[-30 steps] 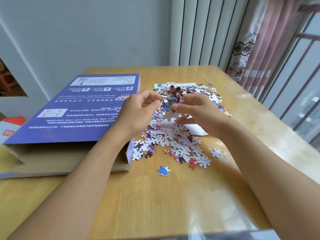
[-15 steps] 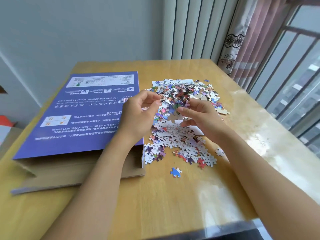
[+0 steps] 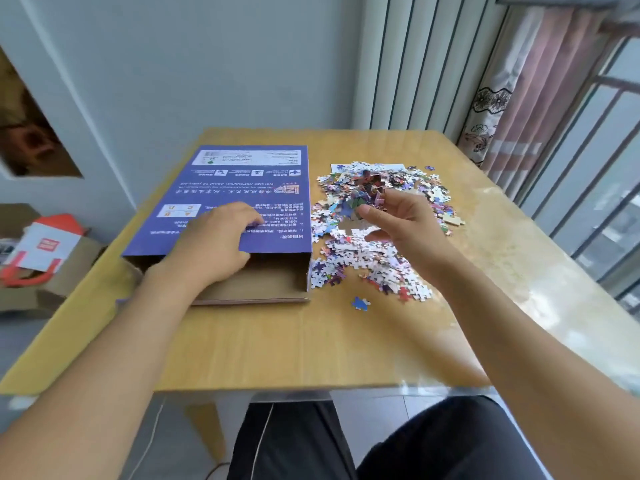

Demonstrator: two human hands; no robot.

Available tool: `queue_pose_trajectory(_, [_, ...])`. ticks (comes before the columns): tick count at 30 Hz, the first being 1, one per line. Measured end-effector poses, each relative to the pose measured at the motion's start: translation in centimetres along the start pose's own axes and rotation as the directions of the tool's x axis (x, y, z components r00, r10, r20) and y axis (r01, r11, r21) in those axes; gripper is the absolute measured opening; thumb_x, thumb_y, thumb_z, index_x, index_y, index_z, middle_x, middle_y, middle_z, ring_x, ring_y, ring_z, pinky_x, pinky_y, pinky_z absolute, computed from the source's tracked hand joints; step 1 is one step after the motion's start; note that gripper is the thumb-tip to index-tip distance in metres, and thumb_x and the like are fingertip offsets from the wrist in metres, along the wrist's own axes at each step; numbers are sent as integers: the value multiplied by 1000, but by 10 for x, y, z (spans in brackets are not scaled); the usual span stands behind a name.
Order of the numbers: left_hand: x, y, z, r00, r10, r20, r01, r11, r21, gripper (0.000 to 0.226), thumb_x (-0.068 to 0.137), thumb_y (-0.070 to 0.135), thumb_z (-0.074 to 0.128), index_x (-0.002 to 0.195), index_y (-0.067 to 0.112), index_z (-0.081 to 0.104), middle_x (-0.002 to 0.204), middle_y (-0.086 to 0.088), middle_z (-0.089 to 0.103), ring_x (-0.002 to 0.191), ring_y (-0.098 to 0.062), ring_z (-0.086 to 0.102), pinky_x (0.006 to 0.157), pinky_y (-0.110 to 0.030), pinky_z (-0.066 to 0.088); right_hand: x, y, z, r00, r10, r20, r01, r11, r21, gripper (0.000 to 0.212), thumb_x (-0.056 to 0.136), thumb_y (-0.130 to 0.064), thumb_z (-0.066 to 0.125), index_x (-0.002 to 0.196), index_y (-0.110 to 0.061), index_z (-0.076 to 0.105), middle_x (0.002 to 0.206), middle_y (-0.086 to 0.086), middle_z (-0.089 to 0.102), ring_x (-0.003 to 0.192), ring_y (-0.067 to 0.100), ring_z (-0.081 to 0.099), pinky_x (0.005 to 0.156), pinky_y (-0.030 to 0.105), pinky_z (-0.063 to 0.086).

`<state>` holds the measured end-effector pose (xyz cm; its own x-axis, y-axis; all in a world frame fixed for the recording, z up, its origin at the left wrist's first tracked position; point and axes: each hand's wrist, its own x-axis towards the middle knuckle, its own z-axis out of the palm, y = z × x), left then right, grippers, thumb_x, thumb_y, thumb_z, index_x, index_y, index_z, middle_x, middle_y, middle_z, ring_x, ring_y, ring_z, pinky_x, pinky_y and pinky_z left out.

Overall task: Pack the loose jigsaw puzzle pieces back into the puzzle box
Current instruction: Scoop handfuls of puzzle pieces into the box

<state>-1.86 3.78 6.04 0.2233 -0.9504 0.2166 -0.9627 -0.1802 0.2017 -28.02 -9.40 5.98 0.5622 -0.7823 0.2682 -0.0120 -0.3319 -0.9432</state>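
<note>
Now the left hand (image 3: 214, 245) rests flat on the puzzle box (image 3: 242, 199) near the table's (image 3: 311, 348) left edge, so the right hand (image 3: 401, 223), pinching a clump of puzzle pieces (image 3: 367, 197), should carry them low into the open end.

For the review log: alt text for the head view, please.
A person's right hand holds a clump of puzzle pieces above the loose pile, while the left hand rests on the open purple puzzle box on a wooden table.
</note>
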Motion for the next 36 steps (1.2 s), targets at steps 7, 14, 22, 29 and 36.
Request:
queue_pose_trajectory(7, [18,32,-51,964,37,-265,-25,999,47,31,86,16,70,114,27,75,112,-6,73,108,-36,61,85,-39,45,-5,-69,13,975,-197,100,199,980,-5,18,96,-12,66,111,-17,73,101,1,76,90,13,68,76,38,55])
queue_pose_trajectory(14, [50,61,-119,966,192,-172,-201,979,-37,31,88,7,63,109,25,77,85,-4,71,73,-21,46,69,-27,32,6,-145,7,929,-339,152,371,845,-385,9,94,-16,70,93,-7,71,81,-1,70,56,-5,52,54,13,36])
queue_pose_trajectory(22, [52,71,-135,965,212,-157,-224,973,-63,25,91,11,65,106,25,78,99,-1,75,93,-25,64,82,-32,50,29,-170,4,914,-229,335,396,323,-859,15,88,-26,68,91,-12,73,84,5,66,78,27,60,68,43,51])
queue_pose_trajectory(29, [51,75,-133,976,165,-141,-173,984,-50,28,89,12,61,101,32,78,98,1,74,92,-23,64,81,-34,52,30,-183,34,950,-110,293,300,56,-952,30,86,-26,70,68,-14,50,66,3,40,59,29,46,47,25,27])
queue_pose_trajectory(36, [52,73,-128,974,158,-161,-170,983,-62,25,89,15,63,100,34,77,101,1,74,94,-25,66,86,-41,55,23,-179,23,910,-3,414,399,273,-875,23,92,-16,60,103,-27,76,92,5,72,90,27,63,78,40,54])
